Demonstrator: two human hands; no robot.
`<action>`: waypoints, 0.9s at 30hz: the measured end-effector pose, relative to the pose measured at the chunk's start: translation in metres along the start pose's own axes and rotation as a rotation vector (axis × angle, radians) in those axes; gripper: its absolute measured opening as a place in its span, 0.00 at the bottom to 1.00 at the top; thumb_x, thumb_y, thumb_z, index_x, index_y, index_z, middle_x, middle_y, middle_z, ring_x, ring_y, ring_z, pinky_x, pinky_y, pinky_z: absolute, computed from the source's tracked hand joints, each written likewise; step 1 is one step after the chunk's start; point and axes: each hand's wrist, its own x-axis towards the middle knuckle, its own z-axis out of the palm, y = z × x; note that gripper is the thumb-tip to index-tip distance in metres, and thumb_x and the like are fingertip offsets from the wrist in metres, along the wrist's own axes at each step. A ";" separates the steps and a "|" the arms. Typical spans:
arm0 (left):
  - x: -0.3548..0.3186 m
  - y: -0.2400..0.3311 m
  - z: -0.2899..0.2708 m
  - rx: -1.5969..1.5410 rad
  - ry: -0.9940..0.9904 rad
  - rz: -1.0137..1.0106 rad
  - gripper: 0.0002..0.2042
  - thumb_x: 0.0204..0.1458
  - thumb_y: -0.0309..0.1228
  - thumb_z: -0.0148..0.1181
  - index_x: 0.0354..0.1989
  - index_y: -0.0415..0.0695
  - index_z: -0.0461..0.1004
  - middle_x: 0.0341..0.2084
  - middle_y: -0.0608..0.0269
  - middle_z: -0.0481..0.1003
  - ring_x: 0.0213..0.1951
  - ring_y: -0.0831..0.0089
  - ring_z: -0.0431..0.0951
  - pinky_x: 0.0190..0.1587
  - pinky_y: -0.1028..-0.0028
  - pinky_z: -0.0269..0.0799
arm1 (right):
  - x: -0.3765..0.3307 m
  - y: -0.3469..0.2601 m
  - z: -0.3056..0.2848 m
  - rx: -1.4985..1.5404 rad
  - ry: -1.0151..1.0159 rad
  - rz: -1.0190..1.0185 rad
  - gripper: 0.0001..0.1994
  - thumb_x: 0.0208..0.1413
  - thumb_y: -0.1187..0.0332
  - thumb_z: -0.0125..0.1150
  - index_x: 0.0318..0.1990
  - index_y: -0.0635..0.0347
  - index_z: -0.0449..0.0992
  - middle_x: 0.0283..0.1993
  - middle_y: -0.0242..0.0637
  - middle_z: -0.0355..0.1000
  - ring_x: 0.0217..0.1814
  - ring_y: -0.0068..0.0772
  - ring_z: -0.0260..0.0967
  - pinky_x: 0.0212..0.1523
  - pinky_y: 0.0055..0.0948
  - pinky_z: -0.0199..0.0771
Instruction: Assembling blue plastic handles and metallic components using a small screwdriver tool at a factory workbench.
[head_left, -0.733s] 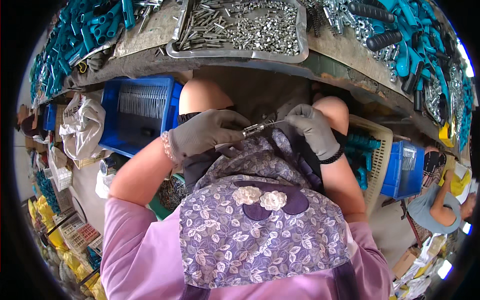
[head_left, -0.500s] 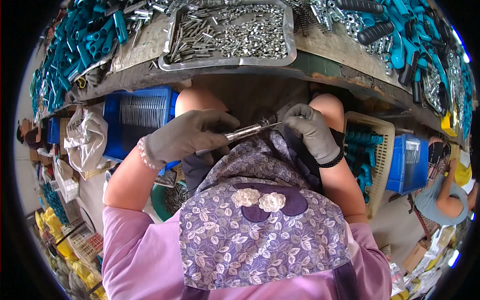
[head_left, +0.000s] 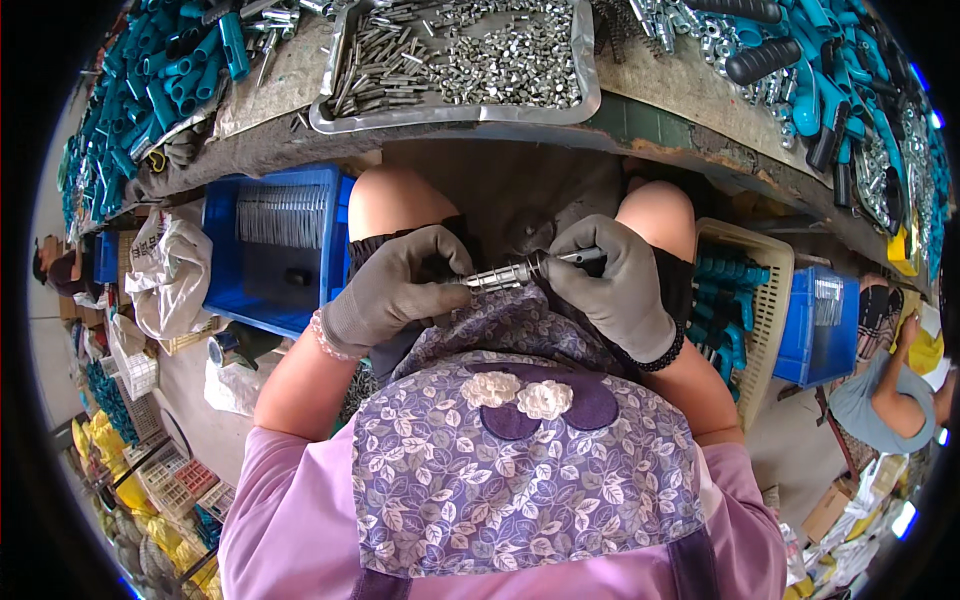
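Your grey knit-gloved left hand (head_left: pixel 395 290) gripped a ribbed steel cylinder (head_left: pixel 497 277); your right hand (head_left: pixel 610 290) pinched its slim metal rod (head_left: pixel 580 257). Both had dropped lower since earlier.

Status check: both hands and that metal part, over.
Left hand and right hand both gripping threaded metal rod over lap. Nothing between hands; metal tray sits above on bench.

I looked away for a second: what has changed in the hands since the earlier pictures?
Little: the left hand and right hand still grip the metal rod between them, now lying more level at lap height. Nothing was picked up or let go. The metal tray and blue crate are unchanged.
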 end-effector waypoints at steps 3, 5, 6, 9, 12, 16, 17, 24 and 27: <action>-0.001 -0.005 0.004 -0.088 0.007 0.011 0.11 0.53 0.23 0.66 0.41 0.42 0.71 0.36 0.67 0.76 0.29 0.82 0.75 0.30 0.82 0.69 | 0.000 0.000 -0.001 0.099 -0.031 0.083 0.07 0.52 0.71 0.69 0.32 0.60 0.75 0.30 0.30 0.74 0.30 0.18 0.69 0.34 0.21 0.70; -0.001 -0.009 0.006 -0.130 0.035 0.037 0.11 0.52 0.22 0.66 0.41 0.43 0.72 0.35 0.66 0.77 0.27 0.81 0.75 0.27 0.81 0.69 | 0.000 0.001 -0.001 0.106 -0.023 0.091 0.06 0.51 0.72 0.69 0.32 0.60 0.75 0.30 0.29 0.74 0.30 0.18 0.70 0.34 0.21 0.70; -0.001 -0.011 0.007 -0.148 0.018 0.044 0.11 0.52 0.23 0.66 0.41 0.43 0.71 0.35 0.66 0.77 0.27 0.81 0.75 0.27 0.81 0.69 | 0.000 0.001 -0.002 0.078 -0.024 0.091 0.07 0.51 0.72 0.69 0.32 0.61 0.75 0.30 0.30 0.74 0.31 0.18 0.70 0.34 0.21 0.70; 0.003 -0.017 0.009 -0.153 -0.023 0.105 0.10 0.54 0.22 0.65 0.42 0.43 0.70 0.36 0.68 0.75 0.28 0.83 0.74 0.27 0.82 0.68 | -0.001 -0.002 -0.003 0.017 -0.041 0.072 0.05 0.53 0.72 0.66 0.32 0.61 0.75 0.30 0.30 0.74 0.31 0.18 0.70 0.34 0.21 0.70; 0.006 -0.020 0.011 -0.101 -0.042 0.186 0.10 0.56 0.21 0.63 0.42 0.43 0.69 0.36 0.69 0.73 0.27 0.84 0.73 0.27 0.83 0.67 | 0.000 -0.006 -0.004 0.020 -0.094 -0.022 0.03 0.58 0.74 0.59 0.32 0.62 0.74 0.30 0.31 0.72 0.31 0.19 0.67 0.35 0.22 0.69; 0.004 -0.016 0.013 -0.082 -0.041 0.017 0.10 0.56 0.22 0.63 0.42 0.44 0.69 0.34 0.70 0.72 0.25 0.85 0.72 0.24 0.83 0.65 | -0.001 -0.008 0.000 0.039 -0.134 -0.111 0.05 0.65 0.78 0.46 0.38 0.64 0.70 0.31 0.33 0.66 0.30 0.22 0.61 0.35 0.24 0.65; 0.004 -0.015 0.014 -0.076 -0.041 0.018 0.10 0.56 0.22 0.63 0.42 0.44 0.69 0.34 0.70 0.72 0.25 0.85 0.72 0.24 0.83 0.65 | -0.002 -0.008 0.002 0.046 -0.113 -0.129 0.05 0.65 0.78 0.46 0.38 0.64 0.70 0.31 0.33 0.66 0.30 0.22 0.61 0.35 0.24 0.65; 0.005 -0.009 0.021 -0.122 -0.015 0.048 0.09 0.55 0.23 0.63 0.41 0.46 0.69 0.30 0.71 0.73 0.21 0.85 0.70 0.21 0.84 0.61 | -0.004 0.003 0.009 -0.087 -0.047 -0.303 0.03 0.67 0.76 0.47 0.43 0.65 0.67 0.35 0.39 0.65 0.34 0.31 0.64 0.40 0.29 0.67; 0.005 -0.005 0.021 -0.128 0.017 0.006 0.10 0.54 0.23 0.62 0.41 0.46 0.70 0.29 0.70 0.73 0.22 0.85 0.70 0.21 0.84 0.61 | -0.002 0.007 0.007 0.032 0.054 -0.144 0.04 0.66 0.75 0.48 0.42 0.65 0.69 0.37 0.41 0.66 0.38 0.34 0.66 0.45 0.30 0.67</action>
